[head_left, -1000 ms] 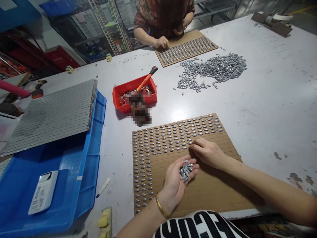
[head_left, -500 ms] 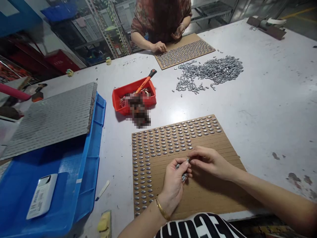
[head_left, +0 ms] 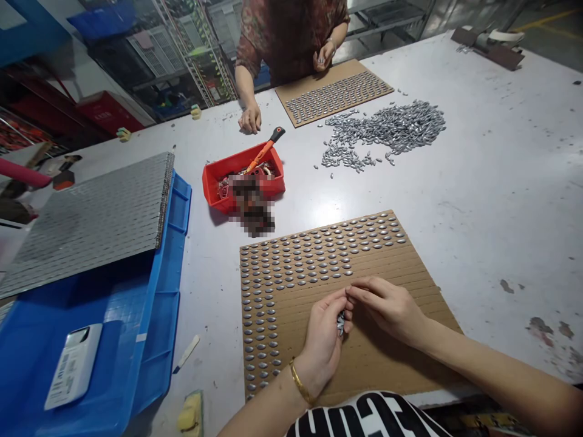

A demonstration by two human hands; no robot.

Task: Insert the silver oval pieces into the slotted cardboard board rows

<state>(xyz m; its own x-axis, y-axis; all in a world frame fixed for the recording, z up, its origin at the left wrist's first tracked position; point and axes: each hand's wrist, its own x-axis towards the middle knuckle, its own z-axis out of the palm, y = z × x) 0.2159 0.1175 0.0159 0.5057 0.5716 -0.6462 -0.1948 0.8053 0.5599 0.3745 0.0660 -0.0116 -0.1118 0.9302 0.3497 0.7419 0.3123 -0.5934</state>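
My left hand (head_left: 321,337) is curled closed around several small silver almond-shaped metal pieces (head_left: 340,321), which show between the fingers. The fingertips of my right hand (head_left: 392,306) are pinched together and meet my left thumb tip; whatever they hold is hidden. Both hands are over a brown cardboard sheet (head_left: 401,358) with ridged lines. Rows of matching silver pieces (head_left: 298,255) lie along its far side and down its left side. The middle and right near part of the sheet is bare cardboard.
Beyond the sheet are a red bin (head_left: 214,197) with an orange-handled tool (head_left: 262,155) and a heap of silver pieces (head_left: 405,124). A blue crate (head_left: 157,340) stands left, under stacked grey sheets (head_left: 100,212). Opposite, a co-worker's hand (head_left: 250,118) rests near another filled cardboard (head_left: 337,97).
My right fingertips have come down slightly onto my left thumb tip, and the piece seen there is now hidden. The co-worker's hand has moved off their cardboard onto the table, toward the red bin.
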